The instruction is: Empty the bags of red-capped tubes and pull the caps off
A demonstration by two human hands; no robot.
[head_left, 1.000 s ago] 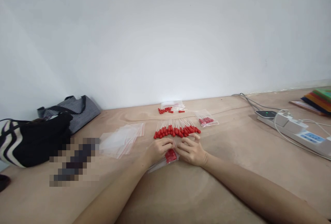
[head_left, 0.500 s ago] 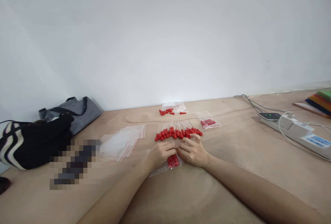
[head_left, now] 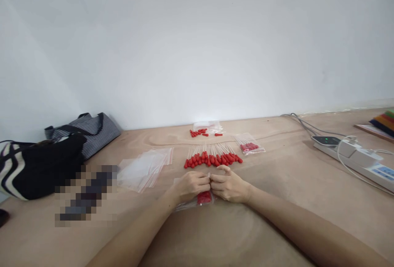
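My left hand (head_left: 193, 185) and my right hand (head_left: 230, 185) meet at the middle of the table, fingers closed on the upper edge of a clear zip bag (head_left: 184, 206). Red pieces (head_left: 203, 197) show through the plastic below my fingers; the rest of the contents is covered by my hands. Just beyond lies a row of droppers (head_left: 212, 159) with red bulbs toward me and thin pale stems pointing away. A filled zip bag (head_left: 250, 144) of the same droppers rests to their right.
Flat zip bags (head_left: 141, 170) lie fanned out on the left. Loose red bulbs (head_left: 198, 132) and another clear bag (head_left: 207, 125) sit near the wall. A striped bag (head_left: 101, 135) and a black bag (head_left: 55, 168) stand at left. A power strip (head_left: 363, 162) with cables is at right.
My fingers have drawn closer together along the bag's edge, and my right hand has turned slightly. The view has shifted a little; the droppers lie as before.
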